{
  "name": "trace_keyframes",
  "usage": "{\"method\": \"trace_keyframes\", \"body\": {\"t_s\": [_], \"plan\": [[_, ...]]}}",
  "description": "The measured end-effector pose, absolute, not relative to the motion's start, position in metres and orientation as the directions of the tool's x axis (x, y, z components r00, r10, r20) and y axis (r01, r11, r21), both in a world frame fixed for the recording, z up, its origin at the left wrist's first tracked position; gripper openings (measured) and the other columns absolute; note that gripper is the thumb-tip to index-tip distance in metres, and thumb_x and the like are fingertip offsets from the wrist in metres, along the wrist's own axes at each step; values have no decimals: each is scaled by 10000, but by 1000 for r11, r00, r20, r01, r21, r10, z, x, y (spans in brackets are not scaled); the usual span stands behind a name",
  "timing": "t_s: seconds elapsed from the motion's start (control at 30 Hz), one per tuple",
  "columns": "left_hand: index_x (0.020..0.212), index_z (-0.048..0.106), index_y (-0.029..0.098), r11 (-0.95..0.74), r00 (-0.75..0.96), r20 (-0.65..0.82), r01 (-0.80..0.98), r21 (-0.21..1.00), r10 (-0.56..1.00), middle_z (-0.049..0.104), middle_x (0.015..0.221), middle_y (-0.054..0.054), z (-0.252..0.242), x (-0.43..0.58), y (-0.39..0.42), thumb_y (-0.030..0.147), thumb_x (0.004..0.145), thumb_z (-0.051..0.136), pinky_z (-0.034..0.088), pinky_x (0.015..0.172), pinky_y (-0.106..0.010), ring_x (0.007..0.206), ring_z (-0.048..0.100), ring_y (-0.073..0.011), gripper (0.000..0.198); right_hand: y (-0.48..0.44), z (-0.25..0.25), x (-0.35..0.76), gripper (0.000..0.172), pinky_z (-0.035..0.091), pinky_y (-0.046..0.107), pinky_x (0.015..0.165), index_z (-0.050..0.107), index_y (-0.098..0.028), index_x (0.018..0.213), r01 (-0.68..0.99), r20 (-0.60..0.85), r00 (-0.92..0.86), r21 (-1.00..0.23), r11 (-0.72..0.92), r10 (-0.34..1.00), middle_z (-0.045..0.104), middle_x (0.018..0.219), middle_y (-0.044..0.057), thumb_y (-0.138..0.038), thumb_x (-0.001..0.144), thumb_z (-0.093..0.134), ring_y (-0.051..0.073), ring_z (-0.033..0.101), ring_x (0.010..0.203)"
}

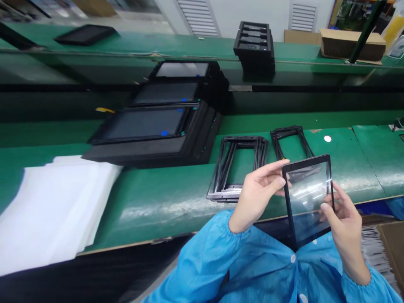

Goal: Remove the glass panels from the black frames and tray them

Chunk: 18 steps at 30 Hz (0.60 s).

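The left hand [258, 191] and right hand [342, 214], half curled, grip a black-rimmed panel [308, 198] at left and right edges

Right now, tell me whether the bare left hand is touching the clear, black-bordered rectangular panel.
Touching. The head view shows the left hand gripping the panel by its left edge, thumb against the black border, fingers behind.

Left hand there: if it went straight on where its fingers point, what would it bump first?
Probably the see-through panel. The left hand already pinches its edge, so that comes first; what lies beyond is hard to judge.
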State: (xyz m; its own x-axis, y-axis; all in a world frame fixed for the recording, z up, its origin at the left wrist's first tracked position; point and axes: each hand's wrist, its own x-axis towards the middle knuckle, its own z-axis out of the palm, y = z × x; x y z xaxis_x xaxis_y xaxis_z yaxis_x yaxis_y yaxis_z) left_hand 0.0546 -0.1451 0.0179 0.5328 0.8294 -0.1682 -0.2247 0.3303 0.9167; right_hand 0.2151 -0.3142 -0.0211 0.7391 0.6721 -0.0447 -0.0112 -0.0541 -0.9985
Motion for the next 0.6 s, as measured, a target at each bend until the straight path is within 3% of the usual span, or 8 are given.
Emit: {"method": "trace_keyframes", "body": {"t_s": [0.43, 0.6], "plan": [[1234, 819, 229, 357, 518, -202, -217, 909, 831, 806, 1144, -115, 20, 57, -148, 458, 736, 964, 669, 577, -240, 975, 831, -317, 567, -314, -20, 212, 599, 614, 231, 537, 647, -256, 1495, 11, -41, 746, -997, -73, 665, 714, 934, 13, -294, 918, 805, 139, 686, 693], [1240, 814, 198, 370, 521, -206, -231, 900, 828, 819, 1145, -129, 22, 59, -148, 427, 741, 966, 668, 563, -239, 993, 836, -335, 569, -316, -26, 212, 575, 613, 239, 531, 659, -280, 1480, 33, -21, 741, -997, -68, 672, 715, 929, 9, -285, 923, 798, 143, 687, 678]]}}
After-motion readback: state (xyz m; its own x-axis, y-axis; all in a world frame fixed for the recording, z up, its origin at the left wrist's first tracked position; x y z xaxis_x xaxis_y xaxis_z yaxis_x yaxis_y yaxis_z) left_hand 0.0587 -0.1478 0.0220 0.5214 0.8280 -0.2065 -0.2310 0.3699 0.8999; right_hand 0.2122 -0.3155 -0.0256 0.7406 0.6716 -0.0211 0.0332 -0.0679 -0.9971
